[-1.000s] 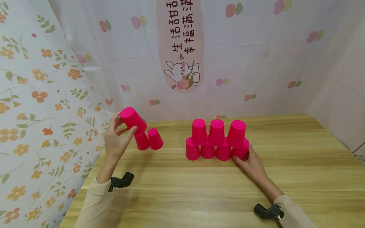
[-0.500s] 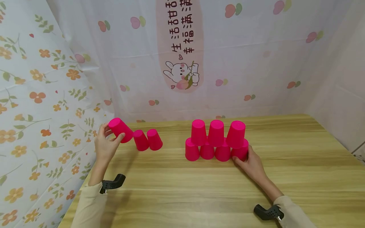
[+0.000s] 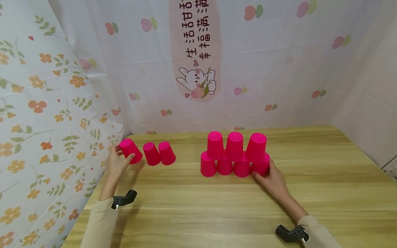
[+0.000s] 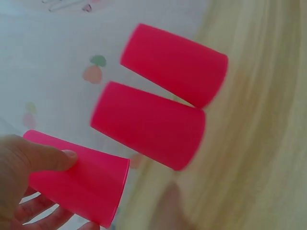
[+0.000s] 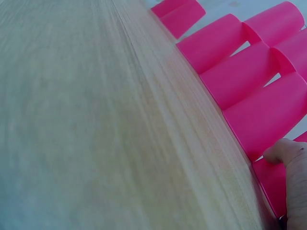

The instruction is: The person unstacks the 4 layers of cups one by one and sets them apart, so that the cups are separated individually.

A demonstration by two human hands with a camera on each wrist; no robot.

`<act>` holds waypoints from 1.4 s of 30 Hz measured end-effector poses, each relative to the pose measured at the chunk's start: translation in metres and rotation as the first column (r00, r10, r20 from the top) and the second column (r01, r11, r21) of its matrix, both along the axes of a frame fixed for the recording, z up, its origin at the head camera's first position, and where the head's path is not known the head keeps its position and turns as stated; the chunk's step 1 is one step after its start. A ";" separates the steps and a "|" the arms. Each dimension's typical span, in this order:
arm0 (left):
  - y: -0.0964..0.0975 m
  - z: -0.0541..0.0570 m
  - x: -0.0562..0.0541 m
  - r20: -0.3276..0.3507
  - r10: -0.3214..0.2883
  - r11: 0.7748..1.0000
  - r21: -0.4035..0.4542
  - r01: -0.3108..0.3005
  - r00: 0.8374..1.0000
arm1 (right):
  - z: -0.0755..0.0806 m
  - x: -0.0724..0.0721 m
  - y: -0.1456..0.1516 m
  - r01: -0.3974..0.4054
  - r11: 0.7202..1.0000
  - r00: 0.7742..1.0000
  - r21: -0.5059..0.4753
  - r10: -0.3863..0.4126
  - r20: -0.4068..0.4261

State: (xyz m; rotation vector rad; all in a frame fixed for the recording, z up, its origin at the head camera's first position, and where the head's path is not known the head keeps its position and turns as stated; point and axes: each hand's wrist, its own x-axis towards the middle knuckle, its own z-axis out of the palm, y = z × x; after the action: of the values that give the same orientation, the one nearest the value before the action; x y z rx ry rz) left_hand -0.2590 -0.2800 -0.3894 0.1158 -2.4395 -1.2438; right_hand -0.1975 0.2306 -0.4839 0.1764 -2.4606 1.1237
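Note:
At the left of the table, my left hand point(image 3: 117, 163) holds a pink plastic cup point(image 3: 129, 150) upside down, thumb on the near side and fingers behind. Whether its rim touches the table I cannot tell. Just to its right stand two more upside-down pink cups point(image 3: 151, 154), side by side. My right hand point(image 3: 273, 179) grips the rightmost bottom cup point(image 3: 261, 166) of a two-tier stack, its thumb in front. Three cups point(image 3: 234, 146) form the upper tier, bridging the several cups below point(image 5: 235, 76). The fingers of the right hand are mostly hidden behind the cup.
The wooden table point(image 3: 198, 213) ends at a patterned cloth backdrop point(image 3: 279, 69) behind. A flowered cloth point(image 3: 46, 137) hangs close beside my left arm. A stretch of bare wood lies between the two groups of cups.
My left hand has lifted its cup off the top of the left pair, carried it left and lowered it beside them. The right hand and its stack have stayed put.

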 end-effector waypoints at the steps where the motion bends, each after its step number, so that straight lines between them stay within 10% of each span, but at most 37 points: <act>1: -0.001 -0.003 -0.001 -0.002 -0.003 1.000 -0.001 0.003 1.000 | 0.000 0.000 0.000 0.001 1.000 1.000 -0.001 -0.001 0.000; 42: -0.001 -0.040 -0.026 0.074 -0.086 0.996 -0.014 0.087 0.994 | 0.002 0.001 0.000 0.000 1.000 1.000 -0.003 0.000 0.017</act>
State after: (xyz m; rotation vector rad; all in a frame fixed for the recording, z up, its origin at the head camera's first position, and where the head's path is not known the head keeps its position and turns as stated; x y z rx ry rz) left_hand -0.2849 -0.2813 -0.4295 0.0518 -2.5418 -1.2767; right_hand -0.1969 0.2304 -0.4820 0.1671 -2.4731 1.1338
